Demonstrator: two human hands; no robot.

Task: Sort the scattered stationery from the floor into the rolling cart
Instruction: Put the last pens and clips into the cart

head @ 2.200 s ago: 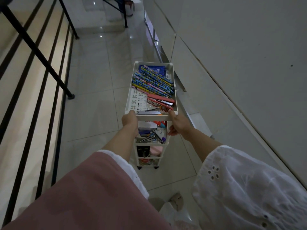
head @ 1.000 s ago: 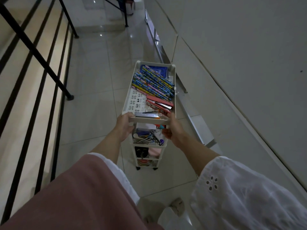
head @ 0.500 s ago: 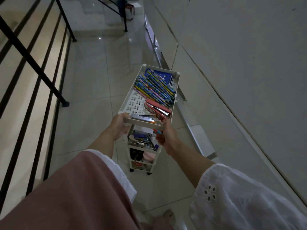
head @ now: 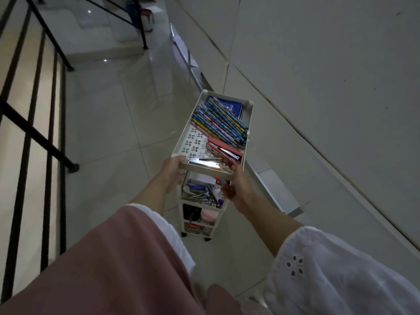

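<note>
A white rolling cart (head: 184,135) with stacked trays stands on the tiled floor ahead of me. Its top tray holds several patterned pencils (head: 219,120), a blue notebook (head: 231,108), a red stapler (head: 223,150) and a metal stapler (head: 204,161). The middle tray (head: 201,192) carries small mixed stationery; lower trays show a pink item and tape. My left hand (head: 173,170) grips the near left corner of the top tray. My right hand (head: 238,187) grips its near right corner.
A black metal railing (head: 34,133) runs along the left. A white wall (head: 318,87) slants along the right, with a metal strip (head: 272,189) at its base. Steps and a railing post (head: 138,21) lie far ahead. Pale floor tiles (head: 109,123) stretch between.
The cart has rolled forward along the corridor with both hands on its top tray, and it now angles slightly to the right. The railing post on the left has slid back past me.
</note>
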